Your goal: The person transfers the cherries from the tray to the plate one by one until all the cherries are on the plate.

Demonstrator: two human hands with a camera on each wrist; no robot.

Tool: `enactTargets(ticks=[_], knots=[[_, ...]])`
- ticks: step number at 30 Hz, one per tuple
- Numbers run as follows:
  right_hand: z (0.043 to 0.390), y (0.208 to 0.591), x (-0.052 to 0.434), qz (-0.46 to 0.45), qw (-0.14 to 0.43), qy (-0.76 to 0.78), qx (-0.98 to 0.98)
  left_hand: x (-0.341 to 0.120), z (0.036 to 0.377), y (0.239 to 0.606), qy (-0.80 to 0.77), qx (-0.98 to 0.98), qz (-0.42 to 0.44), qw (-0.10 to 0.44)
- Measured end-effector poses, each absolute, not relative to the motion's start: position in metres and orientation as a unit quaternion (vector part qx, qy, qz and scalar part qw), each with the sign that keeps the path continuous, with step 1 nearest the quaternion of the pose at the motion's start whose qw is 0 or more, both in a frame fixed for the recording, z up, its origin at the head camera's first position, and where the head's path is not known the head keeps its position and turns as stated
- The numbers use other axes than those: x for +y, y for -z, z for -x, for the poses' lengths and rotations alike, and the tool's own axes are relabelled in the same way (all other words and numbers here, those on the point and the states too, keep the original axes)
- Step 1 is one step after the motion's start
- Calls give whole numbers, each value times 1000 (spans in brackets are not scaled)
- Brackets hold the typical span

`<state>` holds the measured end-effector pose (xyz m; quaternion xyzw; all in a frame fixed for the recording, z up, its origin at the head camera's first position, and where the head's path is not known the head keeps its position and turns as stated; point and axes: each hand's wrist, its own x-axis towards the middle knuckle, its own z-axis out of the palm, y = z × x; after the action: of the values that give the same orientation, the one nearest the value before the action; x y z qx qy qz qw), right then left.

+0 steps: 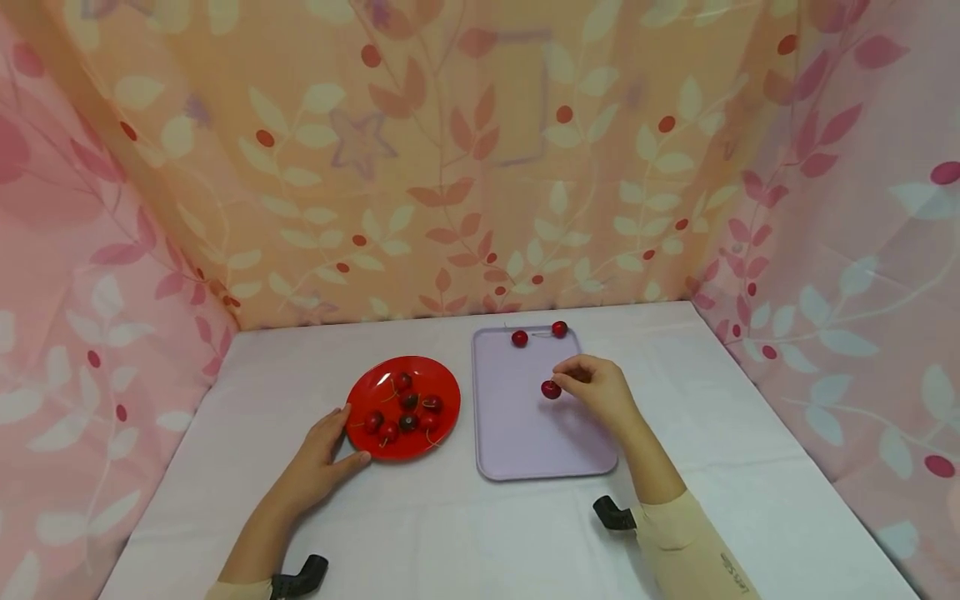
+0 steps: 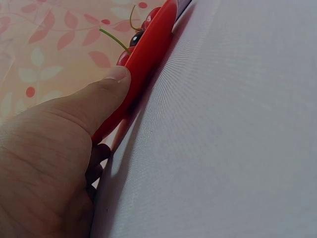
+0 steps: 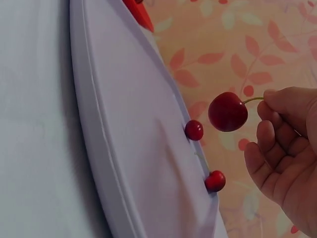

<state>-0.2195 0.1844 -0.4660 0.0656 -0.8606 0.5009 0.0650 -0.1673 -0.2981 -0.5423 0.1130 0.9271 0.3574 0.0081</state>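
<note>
Leaf-printed curtains (image 1: 442, 75), orange ahead and pink on both sides, stand around me. Between them spreads a white tablecloth (image 1: 450, 542), broad to the right of the lilac tray (image 1: 510, 437) and only a narrow strip between the tray's low rim and the red plate (image 1: 372, 387). My left hand (image 1: 321, 460) is spread and relaxed, thumb and fingers touching the plate's near-left rim. My right hand (image 1: 602, 396) is over the tray, thumb and fingertip pinching one cherry (image 1: 551, 390) by its stem, the other fingers loosely bent; the fruit hangs apart from the tray's surface. More cherries (image 1: 388, 432), red and dark, sit in the plate, and two others (image 1: 520, 339) lie at the tray's far edge. The pinched stem (image 3: 253, 99) is thin and greenish.
</note>
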Motion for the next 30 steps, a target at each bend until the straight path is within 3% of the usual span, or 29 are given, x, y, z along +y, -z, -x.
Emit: enactTargets(ticks=[12, 30], knots=[[210, 456, 164, -88, 32, -511, -855, -298, 166, 545, -358, 927, -107, 10], [203, 438, 161, -119, 64, -493, -859, -300, 167, 546, -353, 929, -113, 7]])
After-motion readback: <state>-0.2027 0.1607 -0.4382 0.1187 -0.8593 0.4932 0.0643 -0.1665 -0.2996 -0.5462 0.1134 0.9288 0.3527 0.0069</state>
